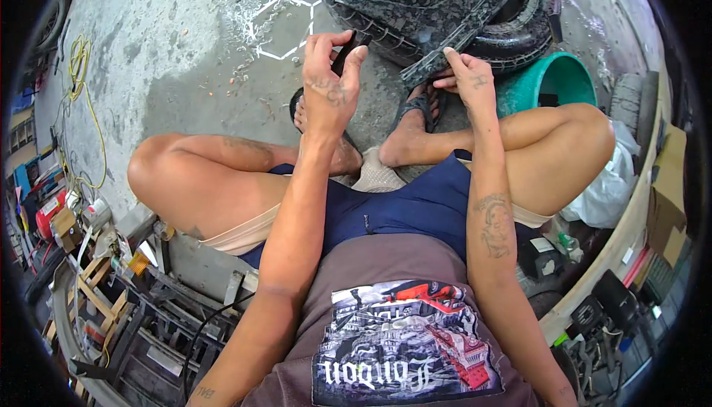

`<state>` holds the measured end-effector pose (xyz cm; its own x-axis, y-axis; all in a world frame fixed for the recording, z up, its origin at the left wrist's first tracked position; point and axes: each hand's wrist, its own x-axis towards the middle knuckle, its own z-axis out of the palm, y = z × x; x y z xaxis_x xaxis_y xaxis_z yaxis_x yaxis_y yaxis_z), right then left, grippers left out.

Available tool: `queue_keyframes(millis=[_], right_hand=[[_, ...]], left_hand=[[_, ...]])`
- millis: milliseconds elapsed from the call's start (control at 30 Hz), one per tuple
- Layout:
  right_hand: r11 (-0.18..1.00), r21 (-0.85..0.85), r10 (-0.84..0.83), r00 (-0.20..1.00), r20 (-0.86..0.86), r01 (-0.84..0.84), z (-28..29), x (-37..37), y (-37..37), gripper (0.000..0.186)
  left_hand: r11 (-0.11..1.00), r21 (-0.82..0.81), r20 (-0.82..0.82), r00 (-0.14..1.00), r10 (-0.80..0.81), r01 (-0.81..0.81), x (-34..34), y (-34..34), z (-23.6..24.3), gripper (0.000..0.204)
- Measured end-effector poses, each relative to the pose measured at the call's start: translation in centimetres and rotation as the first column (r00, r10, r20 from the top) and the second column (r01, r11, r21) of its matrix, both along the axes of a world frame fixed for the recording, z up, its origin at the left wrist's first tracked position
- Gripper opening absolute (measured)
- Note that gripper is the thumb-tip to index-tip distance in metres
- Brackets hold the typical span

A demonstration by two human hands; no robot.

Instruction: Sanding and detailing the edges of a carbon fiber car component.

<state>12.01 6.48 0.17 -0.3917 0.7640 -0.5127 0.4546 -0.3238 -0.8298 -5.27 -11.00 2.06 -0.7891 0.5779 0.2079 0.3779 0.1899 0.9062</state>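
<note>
A large black plastic part (400, 7), dusty and scuffed, rests on tires ahead of my feet. One long ridged arm of it (452, 44) slants down toward me. My right hand (475, 84) pinches that arm near its lower end, thumb above and fingers beneath. In front of the part's left side is my left hand (330, 92), closed round a small black bar-shaped piece (348, 53). The fingers cover much of this piece, so its exact kind is unclear.
A tire (523, 29) lies under the part, with a green bucket (564, 81) on its side nearby. White bags (604, 184) are at my right. Wooden slats and metal scraps (96, 288) crowd the lower left. A yellow cord (93, 110) trails over the concrete floor.
</note>
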Motion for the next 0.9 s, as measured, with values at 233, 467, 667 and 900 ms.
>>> queue_keyframes(millis=[233, 467, 667, 900], right_hand=[[1.0, 0.017, -0.012, 0.992, 0.128, 0.01, 0.8, 0.0, -0.3, 0.049], [0.942, 0.312, -0.02, 0.904, 0.427, -0.126, 6.6, -0.2, -1.1, 0.043], [0.984, -0.137, 0.029, 0.851, -0.524, -0.117, 9.8, -0.9, -1.4, 0.039], [0.937, 0.251, -0.05, 0.805, -0.591, 0.242, 16.9, 6.9, 9.8, 0.034]], left_hand=[[1.0, 0.011, -0.019, 1.0, -0.007, 0.007, -0.4, -0.2, -0.5, 0.023], [0.995, 0.016, 0.265, 0.959, -0.101, 0.1, 1.5, 1.0, 2.2, 0.031], [0.957, 0.138, 0.501, 0.816, -0.289, 0.254, 4.2, 5.2, 6.7, 0.025], [0.897, 0.17, 0.072, 0.903, -0.424, 0.408, 4.2, 10.7, 9.8, 0.035]])
